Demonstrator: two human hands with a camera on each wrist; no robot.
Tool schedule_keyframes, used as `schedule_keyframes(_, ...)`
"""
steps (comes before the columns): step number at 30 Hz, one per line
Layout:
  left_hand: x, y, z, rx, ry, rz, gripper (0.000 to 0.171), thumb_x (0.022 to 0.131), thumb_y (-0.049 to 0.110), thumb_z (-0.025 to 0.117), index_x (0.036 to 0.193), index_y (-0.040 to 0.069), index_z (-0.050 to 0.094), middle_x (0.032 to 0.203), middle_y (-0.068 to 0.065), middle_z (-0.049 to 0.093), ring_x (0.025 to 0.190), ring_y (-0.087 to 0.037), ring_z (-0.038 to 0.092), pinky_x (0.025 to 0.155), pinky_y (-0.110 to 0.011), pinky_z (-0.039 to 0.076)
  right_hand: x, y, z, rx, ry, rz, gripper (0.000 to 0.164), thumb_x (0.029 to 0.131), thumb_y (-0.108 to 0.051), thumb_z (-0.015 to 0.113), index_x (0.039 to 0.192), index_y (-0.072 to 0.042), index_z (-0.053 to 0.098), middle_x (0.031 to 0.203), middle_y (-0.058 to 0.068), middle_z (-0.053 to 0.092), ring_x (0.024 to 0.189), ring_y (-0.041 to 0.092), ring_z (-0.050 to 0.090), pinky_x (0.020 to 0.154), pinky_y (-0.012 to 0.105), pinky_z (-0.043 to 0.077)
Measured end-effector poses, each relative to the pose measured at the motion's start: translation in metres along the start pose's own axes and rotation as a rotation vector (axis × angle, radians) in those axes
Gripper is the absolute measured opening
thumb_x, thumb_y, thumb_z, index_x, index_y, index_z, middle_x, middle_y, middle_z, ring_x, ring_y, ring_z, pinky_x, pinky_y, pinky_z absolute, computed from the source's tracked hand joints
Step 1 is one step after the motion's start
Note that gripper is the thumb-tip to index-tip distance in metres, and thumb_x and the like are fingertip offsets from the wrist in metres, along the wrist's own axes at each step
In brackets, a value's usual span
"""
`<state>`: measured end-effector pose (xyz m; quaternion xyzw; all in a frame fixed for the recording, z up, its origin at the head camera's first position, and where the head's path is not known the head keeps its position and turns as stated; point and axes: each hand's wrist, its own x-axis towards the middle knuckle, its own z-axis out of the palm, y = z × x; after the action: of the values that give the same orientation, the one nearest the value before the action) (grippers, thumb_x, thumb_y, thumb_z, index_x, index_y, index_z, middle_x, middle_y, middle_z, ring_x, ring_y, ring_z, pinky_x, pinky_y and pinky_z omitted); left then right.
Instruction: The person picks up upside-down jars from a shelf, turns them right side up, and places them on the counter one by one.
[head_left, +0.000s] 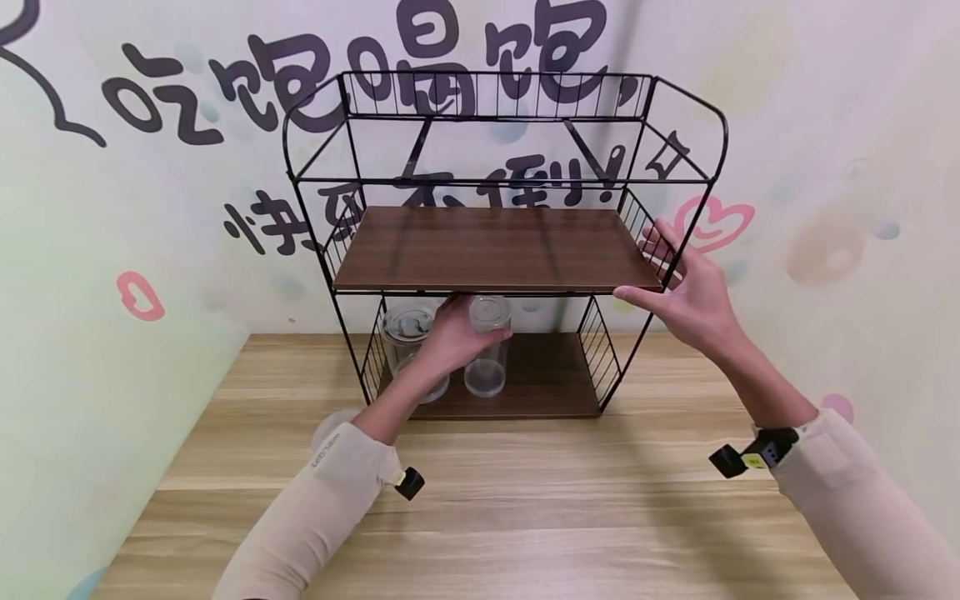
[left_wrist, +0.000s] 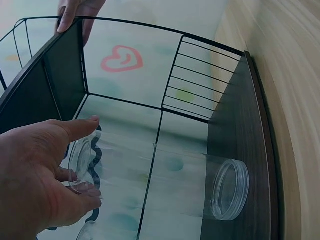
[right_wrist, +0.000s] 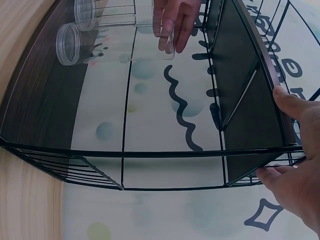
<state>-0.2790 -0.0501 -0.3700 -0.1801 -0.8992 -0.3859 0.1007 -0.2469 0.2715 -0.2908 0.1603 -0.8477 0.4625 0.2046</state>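
Note:
My left hand point(head_left: 457, 337) reaches into the lower level of a black wire rack point(head_left: 495, 182). It grips the top of a clear cylindrical jar point(head_left: 485, 379), thumb on one side and fingers on the other, as the left wrist view shows. The jar stands upright with its base on the dark wooden bottom shelf point(head_left: 551, 392). A second, wider clear jar point(head_left: 408, 325) is beside it on the left, partly covered by my left hand and arm. My right hand point(head_left: 693, 296) holds the rack's right side, thumb along the brown middle shelf point(head_left: 495, 246) and fingers around the side rail.
The rack stands on a light wood-grain table point(head_left: 540, 500), close to the back wall point(head_left: 825, 167) with its painted writing. Its top level is an open wire frame with two crossbars. A clear round object point(head_left: 330, 429) shows partly behind my left sleeve.

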Motion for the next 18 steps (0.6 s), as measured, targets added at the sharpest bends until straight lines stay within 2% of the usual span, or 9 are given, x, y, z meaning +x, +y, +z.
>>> schedule_keyframes(6, 0.0019, -0.0019, 0.0023, 0.010, -0.027, -0.068, 0.083, 0.086, 0.034, 0.087, 0.151, -0.004, 0.052, 0.150, -0.024, 0.057, 0.143, -0.042, 0.051, 0.118, -0.048, 0.046, 0.0002, 0.0003, -0.0004, 0.010, -0.003, 0.013, 0.102, 0.079, 0.000, 0.092, 0.164, -0.007, 0.037, 0.156, 0.018, 0.054, 0.138, 0.030, 0.058, 0.111, 0.017, 0.048)
schedule_keyframes(13, 0.0000, -0.0010, 0.0013, 0.013, -0.038, -0.067, 0.080, 0.085, 0.033, 0.089, 0.150, 0.001, 0.055, 0.147, -0.021, 0.061, 0.141, -0.040, 0.053, 0.116, -0.048, 0.048, 0.0005, 0.0012, 0.0011, 0.043, 0.010, 0.002, 0.100, 0.078, 0.002, 0.092, 0.163, -0.005, 0.039, 0.155, 0.019, 0.056, 0.134, 0.023, 0.059, 0.110, 0.016, 0.048)
schedule_keyframes(18, -0.0049, 0.0010, -0.0002, -0.009, -0.046, -0.059, 0.078, 0.086, 0.033, 0.089, 0.149, 0.001, 0.056, 0.145, -0.019, 0.063, 0.137, -0.037, 0.057, 0.112, -0.048, 0.052, 0.0000, 0.0014, 0.0009, 0.040, 0.011, -0.002, 0.100, 0.078, 0.003, 0.092, 0.163, -0.005, 0.039, 0.153, 0.020, 0.056, 0.134, 0.023, 0.059, 0.111, 0.016, 0.048)
